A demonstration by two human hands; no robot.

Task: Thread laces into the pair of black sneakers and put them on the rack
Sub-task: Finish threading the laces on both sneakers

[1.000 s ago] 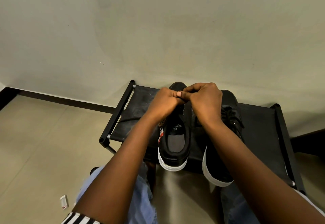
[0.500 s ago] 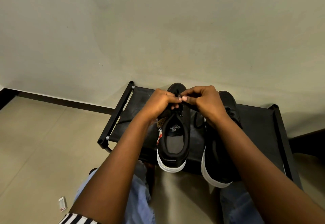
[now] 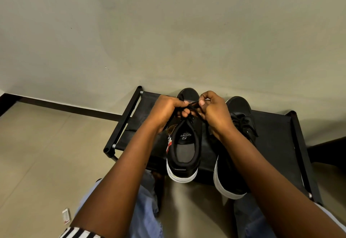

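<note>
Two black sneakers with white soles stand side by side on a low black rack [image 3: 273,131], heels toward me. The left sneaker [image 3: 184,149] shows its open collar and a hang tag on its left side. Over its tongue, my left hand [image 3: 166,110] and my right hand [image 3: 213,110] both pinch a black lace [image 3: 192,105] stretched between the fingertips. The right sneaker [image 3: 241,123] has its laces in and lies partly under my right forearm.
The rack stands against a plain wall with a dark skirting strip [image 3: 74,107]. Tiled floor spreads to the left, with a small white and red item [image 3: 65,216] lying on it. My knees in blue jeans [image 3: 146,209] sit just before the rack.
Both hands have drawn slightly apart over the left sneaker's tongue, and a stretch of black lace now shows between the fingertips. The sneakers have not moved.
</note>
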